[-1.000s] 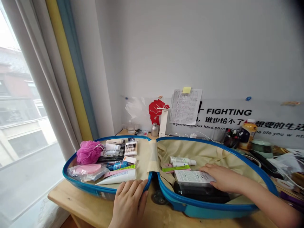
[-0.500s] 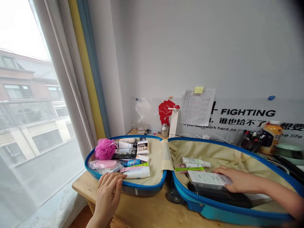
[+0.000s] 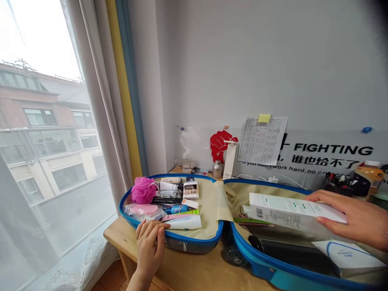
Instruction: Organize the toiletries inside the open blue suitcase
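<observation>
An open blue suitcase point(image 3: 222, 236) lies spread in two halves. My right hand point(image 3: 353, 216) grips a white printed box point(image 3: 291, 214) by its right end, raised over the right half. Below it are a dark cylindrical object point(image 3: 297, 252) and another white box point(image 3: 348, 254). My left hand point(image 3: 151, 240) curls over the front rim of the left half, beside a white tube point(image 3: 184, 222). That half also holds a pink bath puff point(image 3: 144, 190), a bagged pink item point(image 3: 144, 210), a blue bottle point(image 3: 176, 209) and a pack of cotton swabs point(image 3: 190, 190).
The suitcase rests on a wooden table point(image 3: 115, 232), with one wheel point(image 3: 236, 255) facing me. Behind stand a white lamp point(image 3: 229, 161), a small bottle point(image 3: 217, 169) and an orange bottle point(image 3: 368, 178). A curtained window is on the left; a sheet of paper point(image 3: 262, 139) hangs on the wall.
My right hand has lifted the white printed box up out of the right half, uncovering the dark cylinder and the other box. My left hand stays at the rim. The view has shifted slightly left.
</observation>
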`<state>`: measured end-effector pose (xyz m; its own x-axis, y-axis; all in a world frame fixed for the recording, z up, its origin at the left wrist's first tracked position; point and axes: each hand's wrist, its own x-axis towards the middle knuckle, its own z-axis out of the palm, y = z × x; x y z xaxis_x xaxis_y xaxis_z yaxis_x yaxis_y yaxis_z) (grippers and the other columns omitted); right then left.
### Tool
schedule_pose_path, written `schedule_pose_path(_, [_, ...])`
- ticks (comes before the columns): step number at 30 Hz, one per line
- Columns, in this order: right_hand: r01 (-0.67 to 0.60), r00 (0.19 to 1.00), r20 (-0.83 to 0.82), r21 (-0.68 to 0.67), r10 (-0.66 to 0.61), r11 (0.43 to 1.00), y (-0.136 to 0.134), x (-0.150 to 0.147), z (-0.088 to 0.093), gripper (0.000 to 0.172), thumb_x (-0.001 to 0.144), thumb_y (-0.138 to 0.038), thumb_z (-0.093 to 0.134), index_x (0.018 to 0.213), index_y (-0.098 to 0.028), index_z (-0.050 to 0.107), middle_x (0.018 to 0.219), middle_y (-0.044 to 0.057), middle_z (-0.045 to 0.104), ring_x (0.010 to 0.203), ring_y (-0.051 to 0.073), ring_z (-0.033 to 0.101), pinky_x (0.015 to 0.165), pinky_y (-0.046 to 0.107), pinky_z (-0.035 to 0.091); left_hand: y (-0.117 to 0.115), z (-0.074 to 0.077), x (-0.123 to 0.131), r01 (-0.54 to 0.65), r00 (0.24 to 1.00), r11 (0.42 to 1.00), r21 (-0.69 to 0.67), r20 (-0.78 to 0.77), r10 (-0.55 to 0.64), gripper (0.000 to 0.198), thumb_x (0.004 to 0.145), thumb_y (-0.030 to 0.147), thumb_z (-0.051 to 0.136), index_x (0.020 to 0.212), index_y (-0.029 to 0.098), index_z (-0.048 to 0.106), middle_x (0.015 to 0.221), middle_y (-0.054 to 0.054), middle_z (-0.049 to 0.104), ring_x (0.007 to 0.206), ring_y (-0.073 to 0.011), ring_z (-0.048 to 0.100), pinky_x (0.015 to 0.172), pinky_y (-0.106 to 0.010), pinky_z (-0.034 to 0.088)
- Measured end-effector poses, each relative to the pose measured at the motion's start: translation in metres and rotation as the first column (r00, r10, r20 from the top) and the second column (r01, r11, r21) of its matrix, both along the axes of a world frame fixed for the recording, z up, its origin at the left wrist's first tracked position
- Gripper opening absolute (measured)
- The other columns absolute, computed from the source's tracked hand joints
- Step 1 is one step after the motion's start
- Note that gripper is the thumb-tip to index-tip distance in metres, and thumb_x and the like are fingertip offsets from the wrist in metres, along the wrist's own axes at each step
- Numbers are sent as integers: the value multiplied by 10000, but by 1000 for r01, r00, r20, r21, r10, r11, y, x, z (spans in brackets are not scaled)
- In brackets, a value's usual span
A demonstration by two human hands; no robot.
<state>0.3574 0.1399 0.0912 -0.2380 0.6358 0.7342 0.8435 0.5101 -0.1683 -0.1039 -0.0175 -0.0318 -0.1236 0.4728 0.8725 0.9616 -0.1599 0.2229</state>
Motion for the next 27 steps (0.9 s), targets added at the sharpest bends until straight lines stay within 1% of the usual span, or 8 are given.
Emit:
schedule_pose_path(1, [-66,992,93,-182,84,981,0,-10,11,361,743,-531,531,896,-253,704,921,77,716,756,173,657,673,334,449,0,0,0,1,1000,1000,3,-1,-1,307,946,210,383,940,255,687,837,5,710,818,-159,627,880,-362,389])
schedule_pose_path(2, [-90,974,164,-363,159,927,-1,-23,23,394,719,-528,577,991,-265,688,996,67,715,808,190,666,684,327,459,0,-1,0,3,1000,1000,7,-4,-3,304,943,207,387,932,255,687,834,9,708,815,-157,627,878,-360,389])
schedule_pose_path(3, [-95,967,174,-433,186,896,-3,-41,34,434,742,-531,555,1073,-269,655,1061,62,704,864,203,666,704,324,468,0,-1,0,7,1000,1000,14,-9,-7,299,939,203,392,924,257,686,831,13,706,812,-156,627,875,-358,389])
schedule_pose_path(7, [-168,934,191,-510,302,844,-18,-150,57,420,862,-490,373,1129,-240,581,1089,51,690,914,203,648,752,312,469,0,-4,1,6,1000,999,41,-14,-5,295,942,191,385,921,259,672,837,12,702,824,-161,623,874,-366,386])
schedule_pose_path(11, [-191,842,365,-486,396,853,-26,-259,46,492,865,-505,423,1177,-151,560,1158,114,664,1034,273,625,823,355,463,1,-8,-3,-1,998,999,42,-62,3,279,938,182,386,957,258,654,844,3,704,818,-165,618,879,-372,384])
schedule_pose_path(14, [-224,804,393,-495,446,840,-24,-313,30,514,855,-526,457,1179,-144,567,1177,121,656,1067,278,615,852,352,462,1,-11,-8,29,993,999,35,-117,-24,261,921,167,409,987,261,643,838,7,699,812,-163,612,865,-362,381])
schedule_pose_path(20, [-210,761,439,-530,477,822,-18,-361,7,555,829,-511,530,1200,-100,564,1213,174,628,1088,297,606,880,382,478,3,-17,-11,78,995,997,-9,-65,-78,295,911,136,384,950,271,643,832,11,693,820,-170,609,872,-364,373])
schedule_pose_path(27, [-149,746,455,-597,485,789,-14,-365,-5,517,854,-480,514,1189,-96,598,1209,188,618,1070,324,626,869,425,498,8,-22,-5,107,993,994,26,49,-108,302,937,170,367,875,265,646,767,6,670,795,-166,575,897,-366,320])
